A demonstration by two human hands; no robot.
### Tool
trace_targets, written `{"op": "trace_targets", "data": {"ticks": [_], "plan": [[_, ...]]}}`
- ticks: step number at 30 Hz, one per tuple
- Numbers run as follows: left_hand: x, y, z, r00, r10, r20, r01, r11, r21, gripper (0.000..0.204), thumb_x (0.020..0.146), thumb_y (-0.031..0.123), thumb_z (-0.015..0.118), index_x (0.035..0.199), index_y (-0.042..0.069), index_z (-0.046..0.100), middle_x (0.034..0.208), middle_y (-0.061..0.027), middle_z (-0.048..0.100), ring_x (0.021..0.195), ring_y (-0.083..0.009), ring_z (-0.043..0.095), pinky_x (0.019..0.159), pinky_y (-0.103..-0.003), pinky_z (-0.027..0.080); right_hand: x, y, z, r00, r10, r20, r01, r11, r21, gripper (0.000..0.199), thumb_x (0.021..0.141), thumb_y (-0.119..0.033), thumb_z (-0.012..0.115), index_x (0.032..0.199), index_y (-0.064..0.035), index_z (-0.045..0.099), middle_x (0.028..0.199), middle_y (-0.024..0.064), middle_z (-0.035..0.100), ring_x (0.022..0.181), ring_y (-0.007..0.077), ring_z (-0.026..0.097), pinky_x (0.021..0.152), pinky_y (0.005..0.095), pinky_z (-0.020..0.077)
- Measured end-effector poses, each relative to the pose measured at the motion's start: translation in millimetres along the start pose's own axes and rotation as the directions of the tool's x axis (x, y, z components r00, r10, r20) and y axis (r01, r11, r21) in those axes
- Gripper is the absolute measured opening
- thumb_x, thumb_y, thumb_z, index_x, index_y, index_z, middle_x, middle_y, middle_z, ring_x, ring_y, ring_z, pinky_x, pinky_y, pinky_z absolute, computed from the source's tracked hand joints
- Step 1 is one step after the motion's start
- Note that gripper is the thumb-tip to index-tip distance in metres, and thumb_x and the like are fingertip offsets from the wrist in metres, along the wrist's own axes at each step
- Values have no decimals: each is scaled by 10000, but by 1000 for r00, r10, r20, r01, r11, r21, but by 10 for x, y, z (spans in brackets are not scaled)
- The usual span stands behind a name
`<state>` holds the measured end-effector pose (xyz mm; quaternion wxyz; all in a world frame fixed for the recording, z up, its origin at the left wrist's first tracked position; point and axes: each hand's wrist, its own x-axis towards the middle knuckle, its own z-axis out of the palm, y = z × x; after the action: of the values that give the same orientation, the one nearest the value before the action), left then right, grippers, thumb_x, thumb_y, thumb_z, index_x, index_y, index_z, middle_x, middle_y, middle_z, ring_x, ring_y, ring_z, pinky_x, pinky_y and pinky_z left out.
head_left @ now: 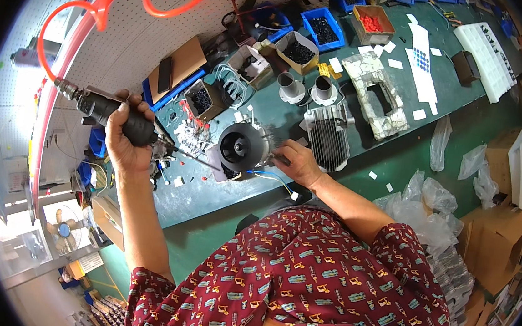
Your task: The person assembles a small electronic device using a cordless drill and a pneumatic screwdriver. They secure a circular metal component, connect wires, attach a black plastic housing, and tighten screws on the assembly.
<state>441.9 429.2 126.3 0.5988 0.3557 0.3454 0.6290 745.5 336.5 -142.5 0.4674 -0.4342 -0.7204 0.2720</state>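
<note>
Head view: your left hand [123,140] is wrapped round the black power screwdriver [138,128]; can't tell what your right hand [301,165] grips beside the blower [251,138], mid-frame. Probably stiff, heavyish; grab its housing, spare the wires [270,176].

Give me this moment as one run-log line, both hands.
left hand: grips black cylindrical power driver | right hand: at right side of round black fan | grey finned metal housing: right of fan

On the bench [191,201], the fan [240,148] lies left of the finned housing [328,139], boxes [304,68] behind.
</note>
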Motion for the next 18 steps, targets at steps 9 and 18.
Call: {"op": "trace_targets", "data": {"ticks": [9, 18], "plan": [[267, -374, 467, 971, 198, -133, -202, 979, -12, 331, 894, 102, 689, 1201, 48, 579, 1023, -123, 611, 897, -227, 595, 855, -363, 548, -16, 41, 48, 1000, 17, 17, -17, 999, 38, 267, 783, -119, 824, 993, -57, 672, 949, 97, 637, 825, 321, 681, 704, 394, 575], [312, -994, 490, 927, 269, -261, -249, 962, 110, 267, 836, 24, 676, 1080, 43, 570, 936, -123, 624, 796, -200, 610, 748, -330, 549, -59, -117, 33, 977, 214, 13, -214, 971, 104, 240, 804, -78, 803, 1004, -25, 683, 937, 110, 637, 816, 298, 675, 684, 374, 558]]}}
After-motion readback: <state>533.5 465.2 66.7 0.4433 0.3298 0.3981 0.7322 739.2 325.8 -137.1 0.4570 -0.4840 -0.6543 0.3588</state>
